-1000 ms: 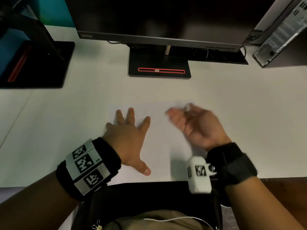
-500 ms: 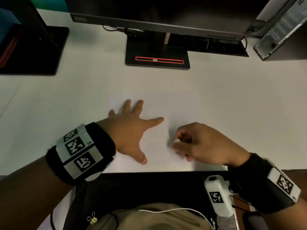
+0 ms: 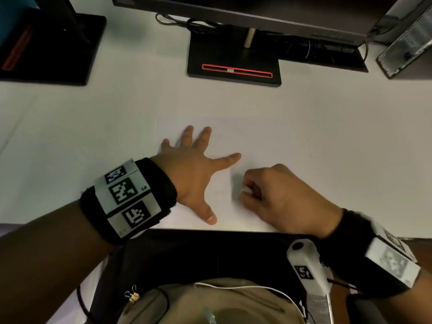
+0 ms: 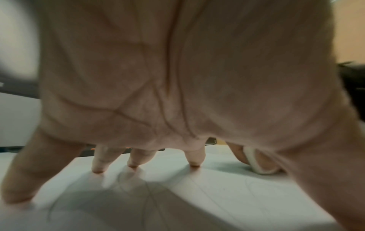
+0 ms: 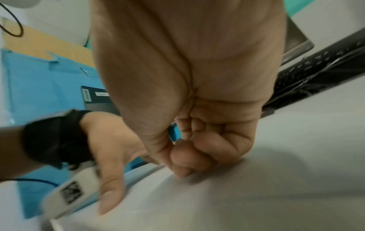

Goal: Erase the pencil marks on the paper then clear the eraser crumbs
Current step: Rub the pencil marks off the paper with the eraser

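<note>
A white sheet of paper point(image 3: 257, 141) lies on the white desk near its front edge. Faint pencil lines point(image 4: 207, 192) show on it in the left wrist view. My left hand point(image 3: 194, 164) is spread flat on the sheet's left part, its fingertips point(image 4: 194, 164) pressing down. My right hand point(image 3: 275, 197) is curled into a fist just right of it and pinches a small white eraser point(image 3: 246, 190), which touches the paper point(image 4: 260, 165). In the right wrist view the curled right fingers point(image 5: 197, 157) hide the eraser.
A black monitor base point(image 3: 233, 64) with a red slot stands behind the paper. A second dark stand point(image 3: 49, 43) is at the far left, a computer case point(image 3: 406, 40) at the far right. A black strip point(image 3: 210, 249) runs along the desk's front edge.
One second ago my right hand was raised, palm up, above the paper. It has turned over and come down to the sheet with the eraser. The left hand stays pressed flat.
</note>
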### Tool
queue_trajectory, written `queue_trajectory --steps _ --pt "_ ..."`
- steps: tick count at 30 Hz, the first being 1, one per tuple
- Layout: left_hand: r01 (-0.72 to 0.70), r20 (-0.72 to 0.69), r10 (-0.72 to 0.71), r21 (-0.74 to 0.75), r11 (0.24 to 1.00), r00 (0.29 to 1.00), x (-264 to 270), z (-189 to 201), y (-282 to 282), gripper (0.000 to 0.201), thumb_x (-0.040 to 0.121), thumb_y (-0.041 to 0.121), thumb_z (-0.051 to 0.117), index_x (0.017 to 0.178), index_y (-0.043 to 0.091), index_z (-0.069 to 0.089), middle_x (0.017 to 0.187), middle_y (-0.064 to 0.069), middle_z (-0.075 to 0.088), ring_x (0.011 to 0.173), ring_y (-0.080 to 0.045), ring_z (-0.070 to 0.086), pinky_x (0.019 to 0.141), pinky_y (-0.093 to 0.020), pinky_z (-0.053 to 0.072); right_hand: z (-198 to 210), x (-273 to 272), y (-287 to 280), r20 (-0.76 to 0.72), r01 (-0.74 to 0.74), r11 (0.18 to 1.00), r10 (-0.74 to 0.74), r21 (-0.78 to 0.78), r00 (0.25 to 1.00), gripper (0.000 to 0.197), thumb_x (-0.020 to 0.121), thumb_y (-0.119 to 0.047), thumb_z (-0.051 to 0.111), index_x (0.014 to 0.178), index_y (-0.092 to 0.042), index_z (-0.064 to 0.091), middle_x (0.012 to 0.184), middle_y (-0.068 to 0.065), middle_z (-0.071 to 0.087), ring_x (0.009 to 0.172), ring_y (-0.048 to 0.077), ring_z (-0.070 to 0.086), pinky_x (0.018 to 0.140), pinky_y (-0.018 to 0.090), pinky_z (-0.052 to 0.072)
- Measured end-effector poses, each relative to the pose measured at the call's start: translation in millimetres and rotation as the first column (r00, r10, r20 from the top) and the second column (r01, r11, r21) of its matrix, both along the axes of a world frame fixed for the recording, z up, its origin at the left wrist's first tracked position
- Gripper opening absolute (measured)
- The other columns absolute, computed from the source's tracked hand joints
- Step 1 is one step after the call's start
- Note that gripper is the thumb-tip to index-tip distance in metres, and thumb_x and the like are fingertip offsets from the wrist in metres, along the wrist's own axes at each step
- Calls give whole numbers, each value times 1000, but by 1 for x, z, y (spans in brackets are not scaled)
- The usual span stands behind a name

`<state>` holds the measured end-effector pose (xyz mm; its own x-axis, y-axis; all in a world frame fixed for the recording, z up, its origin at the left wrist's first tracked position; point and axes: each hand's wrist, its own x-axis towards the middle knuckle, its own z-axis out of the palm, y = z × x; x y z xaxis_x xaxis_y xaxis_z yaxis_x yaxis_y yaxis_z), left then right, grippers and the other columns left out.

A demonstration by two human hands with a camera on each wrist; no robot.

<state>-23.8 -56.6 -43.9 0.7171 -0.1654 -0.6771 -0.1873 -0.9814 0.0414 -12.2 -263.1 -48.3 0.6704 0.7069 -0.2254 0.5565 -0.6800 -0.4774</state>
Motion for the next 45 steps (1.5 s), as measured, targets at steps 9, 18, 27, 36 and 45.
queue_trajectory --steps 9,18,27,36,45 --pt "7 -4 -6 9 1000 1000 1 -1 0 136 55 85 75 140 65 -31 157 -9 -44 147 -41 -32 118 -70 10 0 -2 2 25 -54 999 54 -3 998 27 93 -27 60 69 -17 51 54 -6 47 51 11 44 54 25 35" --pt "-3 -14 3 6 1000 1000 1 -1 0 136 56 83 76 140 65 -30 156 -8 -45 147 -40 -33 118 -70 8 -2 -3 4 40 -55 998 56 -8 998 27 93 -28 60 70 -15 54 55 -4 51 52 13 46 54 24 37" --pt "-12 -15 12 -3 1000 1000 2 -2 -1 136 56 84 75 140 65 -30 157 -9 -44 146 -41 -34 117 -71 8 -2 2 8 67 -13 1000 13 -7 998 31 92 -24 61 66 -14 49 51 -6 47 48 12 43 52 23 36" --pt "-16 -10 16 -10 1000 1000 1 -3 0 136 56 84 75 140 65 -29 157 -9 -44 146 -42 -33 117 -71 8 0 6 9 74 -18 999 21 -35 997 33 91 -25 61 64 -16 45 53 -2 47 48 11 41 53 27 35" --pt "-19 -8 19 3 1000 1000 2 -4 -2 137 55 85 74 140 64 -31 157 -10 -44 146 -43 -32 117 -72 10 1 3 9 59 17 999 -15 -35 998 30 91 -26 61 67 -11 52 56 3 52 52 14 45 56 33 43"
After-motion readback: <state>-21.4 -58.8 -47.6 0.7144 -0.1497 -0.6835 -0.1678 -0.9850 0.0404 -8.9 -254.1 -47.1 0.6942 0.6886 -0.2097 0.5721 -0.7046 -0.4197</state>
